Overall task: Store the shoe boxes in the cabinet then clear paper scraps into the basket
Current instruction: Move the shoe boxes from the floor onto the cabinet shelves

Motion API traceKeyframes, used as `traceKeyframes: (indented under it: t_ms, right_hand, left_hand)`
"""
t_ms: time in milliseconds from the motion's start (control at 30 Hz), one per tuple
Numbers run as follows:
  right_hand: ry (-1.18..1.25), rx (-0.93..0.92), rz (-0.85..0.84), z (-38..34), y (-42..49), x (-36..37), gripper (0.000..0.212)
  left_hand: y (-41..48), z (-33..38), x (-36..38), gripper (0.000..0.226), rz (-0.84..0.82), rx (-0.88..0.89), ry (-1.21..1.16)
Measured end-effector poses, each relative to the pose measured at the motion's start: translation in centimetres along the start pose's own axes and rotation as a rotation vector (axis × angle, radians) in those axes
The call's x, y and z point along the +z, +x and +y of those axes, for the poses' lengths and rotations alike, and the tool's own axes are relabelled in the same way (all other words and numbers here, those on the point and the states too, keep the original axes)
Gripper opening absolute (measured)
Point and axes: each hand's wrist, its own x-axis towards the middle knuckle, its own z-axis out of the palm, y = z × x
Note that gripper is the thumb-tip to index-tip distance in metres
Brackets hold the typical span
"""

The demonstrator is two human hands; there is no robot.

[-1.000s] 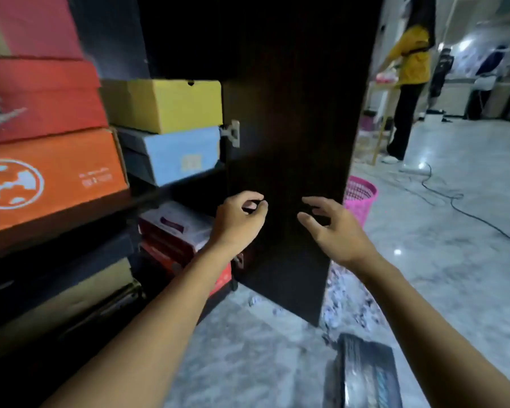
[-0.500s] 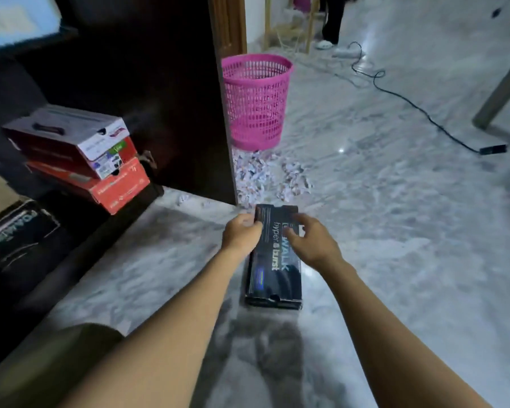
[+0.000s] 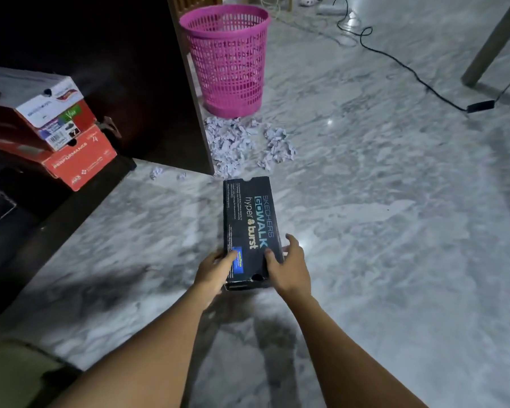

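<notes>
Marble floor filled the frame; at centre, left hand and right hand gripped a black shoe box by its near end. Paper scraps lay above it, before a pink basket at top centre.

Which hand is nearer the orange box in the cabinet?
Left. The left hand grips the black box on the side facing the orange box; right hand grips its opposite side, farther.

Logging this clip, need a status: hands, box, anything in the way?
Gripping box near end: left hand, right hand. Box not yet in cabinet. Beyond it, scraps heaped by basket.
</notes>
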Motion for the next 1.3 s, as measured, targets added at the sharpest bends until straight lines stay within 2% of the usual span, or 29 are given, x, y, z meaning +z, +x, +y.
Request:
traceKeyframes:
  t_ms: [133, 233, 333, 500, 567, 700, 800, 900, 1067, 1300]
  right_hand:
    - [0.215, 0.062, 0.018, 1.9, -0.3, -0.2, 0.064]
    - [0.305, 0.109, -0.057, 2.0, 0.0, -0.1, 0.058]
    - [0.327, 0.08, -0.117, 1.7, 0.0, 0.3, 0.045]
    - [0.329, 0.039, -0.154, 1.0, 0.0, 1.0, 0.045]
    - [0.322, 0.011, -0.16, 0.6, 0.2, 1.0, 0.048]
    - [0.318, -0.058, -0.185, -0.8, 1.0, 1.2, 0.047]
    - [0.33, -0.124, -0.222, -2.4, 1.5, 1.2, 0.044]
    - [0.324, -0.197, -0.273, -4.2, 2.0, 1.5, 0.044]
    - [0.379, -0.292, -0.354, -8.1, 1.8, 2.4, 0.044]
    - [0.459, -0.479, -0.4, -15.4, 1.7, 1.8, 0.041]
  left_hand:
    - [-0.4, -0.2, -0.2, 0.02, -0.073, -0.062, -0.026]
    - [-0.3, 0.2, -0.1, 0.021, -0.135, -0.094, -0.104]
    - [0.4, 0.1, 0.2, 0.033, -0.178, -0.094, -0.154]
    - [1.0, -0.7, 0.0, 0.049, -0.213, -0.119, -0.246]
    - [0.5, -0.4, -0.4, 0.043, -0.185, -0.092, -0.236]
    - [-0.9, 0.7, -1.2, 0.013, -0.035, 0.066, -0.287]
    - [-1.5, 0.8, -1.9, 0.025, 0.021, 0.153, -0.326]
    - [-2.3, 1.0, -2.9, 0.023, 0.088, 0.179, -0.362]
    - [-3.7, 3.3, -5.1, 0.039, 0.222, 0.273, -0.457]
    - [-6.3, 9.1, -9.2, 0.043, 0.227, 0.414, -0.623]
